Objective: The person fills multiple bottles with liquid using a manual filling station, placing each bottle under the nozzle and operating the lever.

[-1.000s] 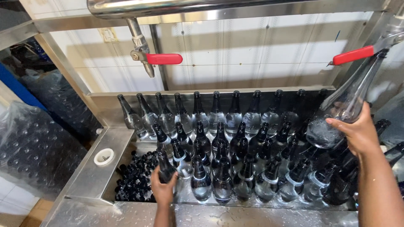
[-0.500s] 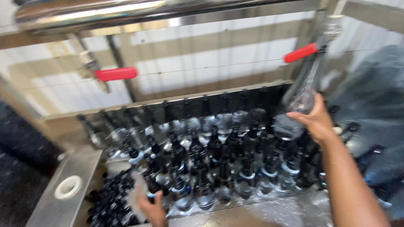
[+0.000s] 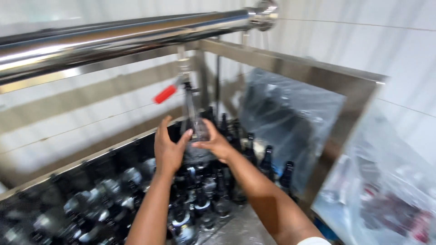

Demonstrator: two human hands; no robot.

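A clear glass bottle [image 3: 194,121] is held neck-up under a tap with a red lever [image 3: 165,94]. My left hand [image 3: 169,149] cups the bottle's base from the left and my right hand [image 3: 216,143] grips it from the right. Below both hands, many dark glass bottles [image 3: 200,199] stand packed together in a steel trough [image 3: 247,227]. The picture is blurred by motion, so the bottle's lower part is hard to make out.
A thick shiny steel pipe [image 3: 136,31] runs across the top, above a steel frame [image 3: 290,61]. A plastic-wrapped bundle of dark bottles [image 3: 295,113] sits behind the trough at the right. Another clear plastic bag [image 3: 386,195] lies at the lower right.
The view has swung to the right. My left hand has risen from the bottles in the trough and joined my right hand on the raised clear bottle.
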